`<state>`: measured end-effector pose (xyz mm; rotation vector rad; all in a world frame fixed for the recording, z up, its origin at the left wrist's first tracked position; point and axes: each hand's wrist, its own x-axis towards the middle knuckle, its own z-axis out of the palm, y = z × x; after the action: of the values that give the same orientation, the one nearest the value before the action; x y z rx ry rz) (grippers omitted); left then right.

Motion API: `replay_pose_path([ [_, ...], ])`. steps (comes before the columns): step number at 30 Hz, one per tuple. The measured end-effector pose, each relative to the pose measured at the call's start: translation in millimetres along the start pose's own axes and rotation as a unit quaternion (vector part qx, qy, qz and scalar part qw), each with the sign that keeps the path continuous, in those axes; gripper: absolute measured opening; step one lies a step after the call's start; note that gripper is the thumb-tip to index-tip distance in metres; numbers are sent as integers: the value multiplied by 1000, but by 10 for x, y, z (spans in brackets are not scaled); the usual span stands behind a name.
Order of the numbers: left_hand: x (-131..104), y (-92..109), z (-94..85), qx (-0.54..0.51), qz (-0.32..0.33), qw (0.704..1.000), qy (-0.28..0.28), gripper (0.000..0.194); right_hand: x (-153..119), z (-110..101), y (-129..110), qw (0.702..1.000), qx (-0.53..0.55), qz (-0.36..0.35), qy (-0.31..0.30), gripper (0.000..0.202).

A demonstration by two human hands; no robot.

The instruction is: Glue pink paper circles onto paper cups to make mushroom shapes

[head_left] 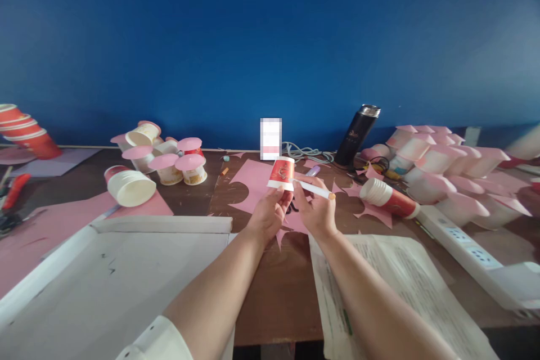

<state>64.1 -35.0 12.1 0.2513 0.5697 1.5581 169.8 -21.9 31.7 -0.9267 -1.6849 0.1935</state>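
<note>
Near the middle of the table, my left hand [270,215] grips a red and white paper cup [282,172], its fingers around the cup's lower part. My right hand [318,208] is closed on a white pen-like stick [314,189] with an orange end, which points down to the right. The stick's other end is close to the cup's right side; whether they touch cannot be made out. Beneath both hands lies cut pink paper [248,185] with curved edges.
Pink-topped cups stand at left [192,169] and are piled at right [451,163]. A black flask [358,135], a stack of cups [390,199] and a power strip [468,253] are on the right. A white box lid [160,225] lies front left, printed paper [392,270] front right.
</note>
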Motion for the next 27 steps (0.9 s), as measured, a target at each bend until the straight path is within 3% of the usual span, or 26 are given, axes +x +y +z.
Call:
replay_pose_path([
  [27,13,-11,-21,-5,-2,1000,-17,9,3,22,17,1000,-4,10,-17,19],
])
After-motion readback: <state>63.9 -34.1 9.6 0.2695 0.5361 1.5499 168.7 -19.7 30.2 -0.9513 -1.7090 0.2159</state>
